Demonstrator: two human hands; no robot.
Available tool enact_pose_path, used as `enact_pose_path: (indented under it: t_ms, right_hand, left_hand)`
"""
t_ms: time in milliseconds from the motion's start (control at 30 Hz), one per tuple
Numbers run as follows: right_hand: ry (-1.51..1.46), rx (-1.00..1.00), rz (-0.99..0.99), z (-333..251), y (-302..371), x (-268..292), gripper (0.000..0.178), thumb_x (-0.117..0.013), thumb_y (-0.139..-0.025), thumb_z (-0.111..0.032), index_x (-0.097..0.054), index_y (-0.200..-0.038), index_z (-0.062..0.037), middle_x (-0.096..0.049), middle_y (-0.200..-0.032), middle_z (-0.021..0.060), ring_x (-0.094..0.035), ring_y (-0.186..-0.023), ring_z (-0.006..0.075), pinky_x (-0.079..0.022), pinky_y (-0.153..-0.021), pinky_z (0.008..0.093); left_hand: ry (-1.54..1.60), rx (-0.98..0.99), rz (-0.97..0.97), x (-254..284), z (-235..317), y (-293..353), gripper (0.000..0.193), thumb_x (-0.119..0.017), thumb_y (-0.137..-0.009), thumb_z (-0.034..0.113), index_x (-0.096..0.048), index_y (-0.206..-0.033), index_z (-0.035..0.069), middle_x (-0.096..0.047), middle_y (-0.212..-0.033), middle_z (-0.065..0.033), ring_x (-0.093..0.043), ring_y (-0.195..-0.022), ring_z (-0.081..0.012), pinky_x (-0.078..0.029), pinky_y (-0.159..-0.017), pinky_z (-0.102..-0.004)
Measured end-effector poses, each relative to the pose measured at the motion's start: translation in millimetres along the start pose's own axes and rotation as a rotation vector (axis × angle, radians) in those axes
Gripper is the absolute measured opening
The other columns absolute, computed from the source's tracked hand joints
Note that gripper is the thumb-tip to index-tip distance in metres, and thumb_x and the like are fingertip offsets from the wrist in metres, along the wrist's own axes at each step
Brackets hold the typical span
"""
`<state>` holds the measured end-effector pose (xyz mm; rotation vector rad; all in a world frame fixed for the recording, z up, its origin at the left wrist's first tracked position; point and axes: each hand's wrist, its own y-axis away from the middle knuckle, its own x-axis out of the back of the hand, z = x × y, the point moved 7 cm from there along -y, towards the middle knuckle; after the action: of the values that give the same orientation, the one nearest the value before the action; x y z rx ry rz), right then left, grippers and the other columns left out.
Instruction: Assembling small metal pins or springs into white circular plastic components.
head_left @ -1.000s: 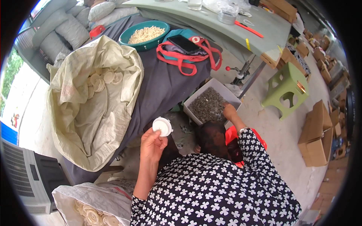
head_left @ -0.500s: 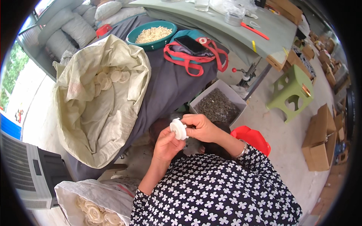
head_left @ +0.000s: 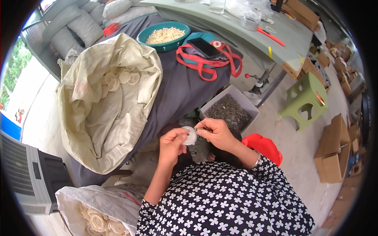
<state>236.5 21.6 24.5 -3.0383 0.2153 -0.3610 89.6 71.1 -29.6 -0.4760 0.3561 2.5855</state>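
Leftmost, an open pale sack point(head_left: 106, 114) shows white discs inside, mostly hidden by its folds. Next, the left hand point(head_left: 172, 146) pinches a small white disc point(head_left: 191, 135) by its edge; the right hand point(head_left: 214, 133) touches it, fingers closed on something thin (too small to tell). Beyond sits a grey tray point(head_left: 229, 111) of dark bits.

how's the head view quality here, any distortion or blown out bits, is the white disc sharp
Head view: fisheye bends the green table edge and blackens the corners; daylight is even, slightly washed out at the upper left; the white disc between left hand and right hand is fairly sharp.
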Motion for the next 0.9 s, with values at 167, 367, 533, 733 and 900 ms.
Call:
enact_pose_path:
  t_ms: [167,367,533,733,900]
  right_hand:
    - [0.068,0.209,-0.081,-6.7,1.4,-11.0,0.014,-0.063,-0.077,-0.003,-0.059,-0.09,0.001,-0.058,-0.07,0.0047,-0.052,-0.059,0.0106,-0.043,-0.056,0.0252]
    - [-0.024,0.134,-0.195,-1.8,-0.6,-14.4,0.012,-0.062,-0.08,-0.003,-0.059,-0.091,0.0001,-0.059,-0.072,0.0009,-0.05,-0.056,0.0038,-0.04,-0.049,0.0192]
    - [-0.206,-0.004,-0.163,9.2,-3.5,-15.2,0.009,-0.06,-0.083,-0.005,-0.059,-0.09,0.0001,-0.057,-0.07,-0.0007,-0.048,-0.053,0.0026,-0.037,-0.046,0.0181]
    - [-0.432,-0.086,0.034,16.8,-16.6,9.9,0.007,-0.057,-0.086,-0.008,-0.056,-0.086,-0.0015,-0.054,-0.067,-0.0003,-0.045,-0.045,0.0041,-0.034,-0.039,0.0188]
    - [-0.434,-0.247,-0.029,9.7,-50.3,12.5,0.004,-0.056,-0.083,-0.007,-0.056,-0.083,-0.003,-0.054,-0.065,0.0005,-0.046,-0.042,0.0052,-0.034,-0.036,0.0188]
  left_hand:
    - [-0.037,0.021,-0.135,-17.3,-5.1,-1.5,0.014,-0.06,-0.087,0.015,-0.063,-0.089,0.002,-0.061,-0.07,-0.0053,-0.049,-0.042,-0.0072,-0.029,-0.034,-0.0157]
    - [0.009,0.032,-0.174,-15.3,-12.4,-3.8,0.016,-0.06,-0.087,0.019,-0.061,-0.086,0.003,-0.059,-0.067,-0.0046,-0.048,-0.042,-0.0071,-0.027,-0.033,-0.016]
    - [0.065,0.052,-0.154,-13.6,-12.6,-5.7,0.017,-0.059,-0.088,0.02,-0.06,-0.085,0.003,-0.058,-0.065,-0.0049,-0.047,-0.042,-0.0075,-0.026,-0.032,-0.0167]
    - [0.137,0.074,-0.059,6.0,-25.0,-15.5,0.016,-0.059,-0.088,0.019,-0.06,-0.083,0.004,-0.059,-0.065,-0.0045,-0.046,-0.041,-0.0073,-0.025,-0.033,-0.0173]
    - [0.173,0.228,-0.094,31.6,-61.2,-20.1,0.019,-0.057,-0.089,0.023,-0.06,-0.082,0.006,-0.058,-0.064,-0.0039,-0.045,-0.039,-0.0087,-0.024,-0.032,-0.0188]
